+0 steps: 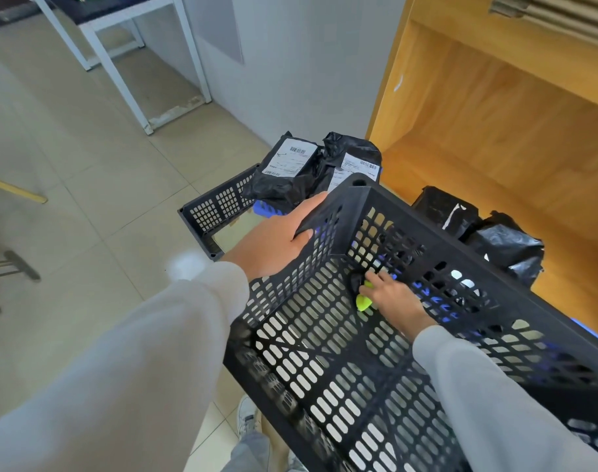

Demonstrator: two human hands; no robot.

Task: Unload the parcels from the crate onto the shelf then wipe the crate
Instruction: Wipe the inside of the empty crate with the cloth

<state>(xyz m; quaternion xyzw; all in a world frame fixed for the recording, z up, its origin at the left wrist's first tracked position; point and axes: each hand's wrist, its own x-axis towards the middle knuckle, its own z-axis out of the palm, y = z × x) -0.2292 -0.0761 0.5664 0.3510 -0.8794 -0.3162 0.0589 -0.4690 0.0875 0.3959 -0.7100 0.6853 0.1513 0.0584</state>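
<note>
A black perforated crate (467, 264) is held tilted in front of me, with no parcels inside it. My left hand (277, 240) grips its left rim near the far corner. Inside the crate, my right hand (391, 296) holds a yellow-green cloth (364, 301) against the floor at the far corner. Two black parcels with white labels (287, 168) lie in a second black crate (219, 209) on the floor beyond. Two more black parcels (501, 243) sit on the bottom board of the wooden shelf (495, 131) at the right.
A white metal table frame (134, 63) stands at the back left by a grey wall. Something blue (267, 210) shows under the far parcels and through the crate's holes. A broom handle (15, 189) crosses the tiled floor at left. My shoes (248, 417) show below.
</note>
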